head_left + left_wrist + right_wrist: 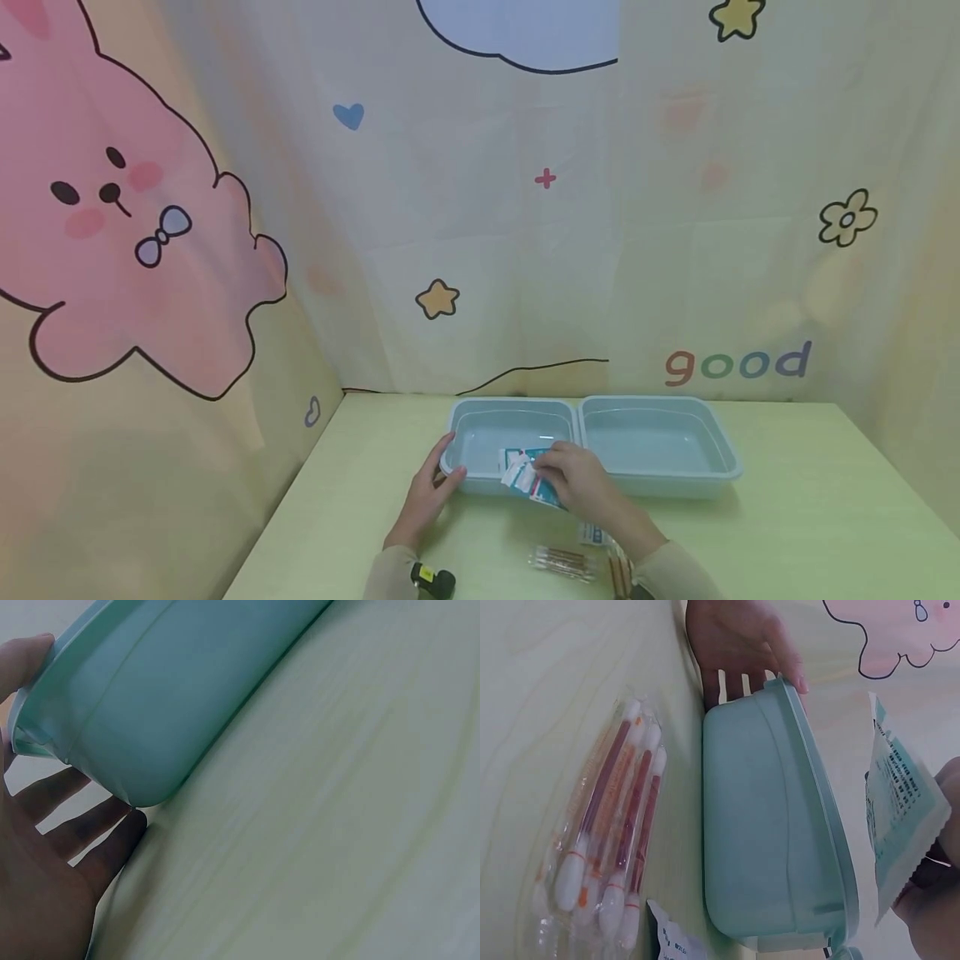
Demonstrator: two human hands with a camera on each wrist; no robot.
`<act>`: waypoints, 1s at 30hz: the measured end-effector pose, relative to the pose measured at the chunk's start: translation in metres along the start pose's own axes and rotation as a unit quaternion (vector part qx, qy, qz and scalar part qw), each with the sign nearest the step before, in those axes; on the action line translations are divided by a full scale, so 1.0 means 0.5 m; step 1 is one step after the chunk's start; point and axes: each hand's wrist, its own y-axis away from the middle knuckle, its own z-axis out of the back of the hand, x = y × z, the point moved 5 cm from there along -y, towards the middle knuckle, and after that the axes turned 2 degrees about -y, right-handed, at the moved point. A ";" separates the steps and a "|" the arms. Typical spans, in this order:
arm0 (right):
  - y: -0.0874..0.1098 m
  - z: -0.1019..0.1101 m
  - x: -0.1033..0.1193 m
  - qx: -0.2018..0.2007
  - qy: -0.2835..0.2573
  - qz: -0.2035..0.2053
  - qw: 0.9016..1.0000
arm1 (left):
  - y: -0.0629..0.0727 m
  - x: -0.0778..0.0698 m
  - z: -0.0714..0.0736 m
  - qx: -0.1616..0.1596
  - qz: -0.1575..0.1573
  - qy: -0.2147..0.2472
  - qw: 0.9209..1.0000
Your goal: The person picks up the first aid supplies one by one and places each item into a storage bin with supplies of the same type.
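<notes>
My left hand (429,497) holds the corner of the left light-blue plastic bin (480,483), thumb at the front rim and fingers against the end wall. Above that bin's front rim, my right hand (579,482) pinches white-and-teal printed sachets (522,472); one sachet (900,802) shows a serrated edge in the right wrist view. Nearer me, a clear packet of cotton swabs (562,563) with reddish-brown sticks and white tips lies on the table. Beside it is another small printed sachet (673,939), partly cut off in the right wrist view.
A second light-blue bin (660,483) stands right against the first, with nothing visible inside. More brown swab sticks (620,575) lie under my right forearm. A printed cloth (480,250) hangs behind the pale table (817,517).
</notes>
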 end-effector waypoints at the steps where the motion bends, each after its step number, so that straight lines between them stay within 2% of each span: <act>1: -0.001 0.000 0.000 -0.001 0.000 0.003 1.000 | 0.001 0.000 0.001 -0.002 0.000 0.000 1.000; 5: -0.005 -0.002 0.001 -0.001 0.007 0.006 1.000 | 0.004 0.002 0.004 -0.008 0.001 0.001 1.000; 10: -0.005 -0.003 -0.008 0.002 0.018 -0.010 1.000 | 0.001 -0.002 0.000 -0.002 -0.007 0.006 1.000; 20: -0.008 -0.007 -0.022 0.030 0.023 -0.046 0.998 | 0.001 -0.007 -0.005 -0.001 0.003 0.008 1.000; 30: -0.018 -0.014 -0.030 0.026 0.031 -0.062 0.997 | 0.001 -0.009 -0.004 0.000 -0.004 0.007 1.000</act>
